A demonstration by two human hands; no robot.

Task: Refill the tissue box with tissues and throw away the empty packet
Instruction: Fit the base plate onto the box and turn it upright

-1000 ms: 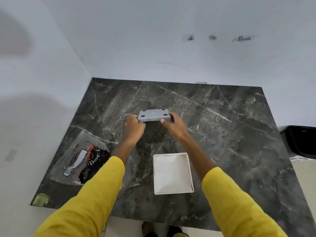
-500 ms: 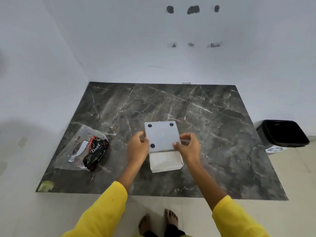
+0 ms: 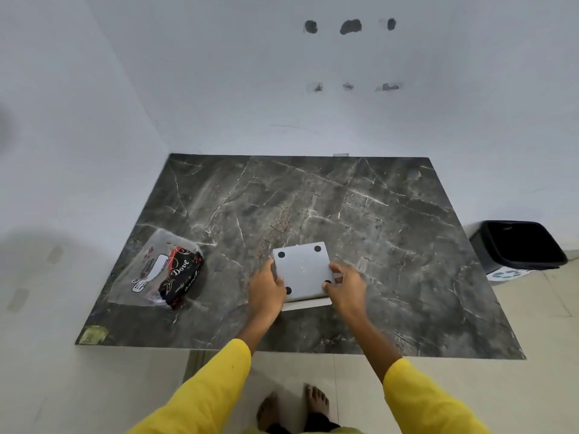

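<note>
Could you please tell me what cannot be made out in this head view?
- White box: its inside is covered by the grey base panel.
- Packet: small print too small; contents unclear.
- Black bin: interior too dark.
- Left hand and right hand: fingertips hidden under the panel.

Tissue box: square white box (image 3: 308, 303) lying on the dark marble slab near its 6 o'clock edge; only a thin white strip of its near rim shows, the rest is covered.
Box base: flat grey square plastic panel (image 3: 303, 270) with four round black feet at its corners facing up, slightly tilted, sitting over the white box.
Tissue packet: clear crinkled plastic packet (image 3: 163, 270) with a black, red and white "Dove" print, lying flat at 9 o'clock of the box, well apart from it.
</note>
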